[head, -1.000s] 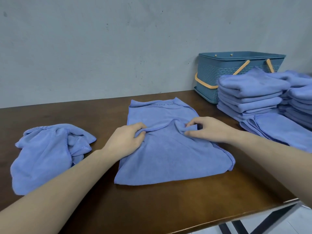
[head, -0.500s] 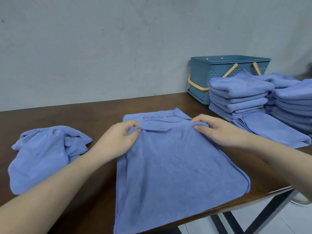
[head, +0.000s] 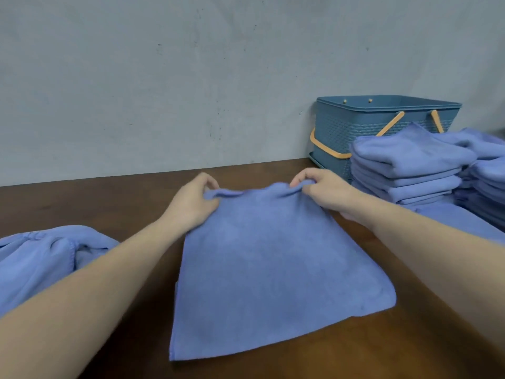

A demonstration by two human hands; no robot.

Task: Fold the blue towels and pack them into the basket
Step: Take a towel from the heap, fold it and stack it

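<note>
A blue towel (head: 273,269) lies spread on the brown table (head: 109,203) in front of me. My left hand (head: 191,203) pinches its far left corner and my right hand (head: 322,192) pinches its far right corner, with the far edge lifted slightly. The teal basket (head: 355,124) with orange handles stands at the back right against the wall. Stacks of folded blue towels (head: 410,170) sit in front of the basket and hide its lower right part.
A crumpled blue towel (head: 41,263) lies at the left of the table. More folded stacks (head: 486,181) reach the right edge of view. A grey wall (head: 191,77) closes the back of the table.
Both hands carried the towel's edge away from me toward the wall, covering the printed strip that showed earlier. The towel's near edge, which hung past the table's front edge, now lies on the table.
</note>
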